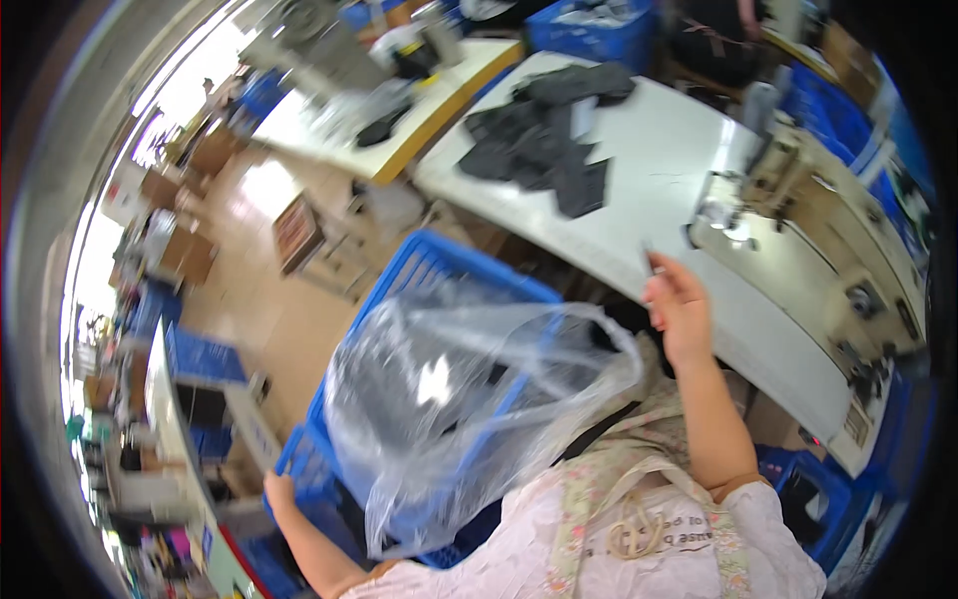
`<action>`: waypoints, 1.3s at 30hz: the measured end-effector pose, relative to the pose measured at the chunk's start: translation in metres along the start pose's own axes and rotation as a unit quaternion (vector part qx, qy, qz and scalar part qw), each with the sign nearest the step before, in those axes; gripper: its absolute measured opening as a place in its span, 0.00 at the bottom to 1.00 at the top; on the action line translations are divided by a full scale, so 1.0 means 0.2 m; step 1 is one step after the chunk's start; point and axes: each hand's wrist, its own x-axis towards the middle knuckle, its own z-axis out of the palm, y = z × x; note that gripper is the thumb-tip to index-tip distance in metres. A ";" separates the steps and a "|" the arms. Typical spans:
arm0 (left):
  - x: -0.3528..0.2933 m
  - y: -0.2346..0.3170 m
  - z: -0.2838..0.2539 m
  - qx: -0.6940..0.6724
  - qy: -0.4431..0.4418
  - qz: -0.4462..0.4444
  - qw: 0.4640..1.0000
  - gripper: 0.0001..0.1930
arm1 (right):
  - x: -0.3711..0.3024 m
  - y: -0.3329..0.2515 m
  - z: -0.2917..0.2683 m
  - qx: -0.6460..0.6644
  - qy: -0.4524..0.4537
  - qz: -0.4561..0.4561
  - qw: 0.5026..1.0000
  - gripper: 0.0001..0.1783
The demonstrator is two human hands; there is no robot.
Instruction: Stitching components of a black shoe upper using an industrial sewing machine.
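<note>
"Basket (479,262), blue and slatted, is sitting between the two hands, and the left hand (279,488) is gripping its edge!"

"And the right hand (682,314)?"

"Hovering well apart from the left, over the near side of the white table (664,185); it's blurring, so I can't tell whether it's pinching anything."

"What's billowing between them?"

"Clear plastic bag (399,404), spreading across the basket! Dark cloth (544,130) is lying beyond the right hand, a sewing machine (833,245) standing to its right."
</note>
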 end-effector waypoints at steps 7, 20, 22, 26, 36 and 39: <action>-0.26 2.39 -0.04 -0.186 -0.007 0.587 0.788 0.19 | -0.10 -0.09 -0.11 0.001 0.006 -0.007 1.000 0.21; -0.70 3.46 0.21 -0.014 -0.144 0.737 0.661 0.33 | 0.01 -0.08 -0.52 -0.469 0.031 -0.071 0.880 0.12; -0.72 3.45 0.27 -0.034 -0.086 0.771 0.631 0.25 | 0.26 -0.02 -0.47 -0.498 -0.011 -0.133 0.857 0.08; -0.84 3.39 0.36 -0.073 -0.009 0.755 0.652 0.22 | 0.81 0.17 -0.40 -0.564 0.152 -0.392 0.711 0.10; -0.78 3.32 0.36 -0.088 -0.007 0.741 0.666 0.22 | 0.26 0.22 -0.18 -0.552 -0.018 -0.265 0.790 0.09; -0.75 3.34 0.37 -0.093 -0.011 0.742 0.664 0.21 | -0.12 -0.03 -0.22 -0.409 -0.234 0.086 0.878 0.12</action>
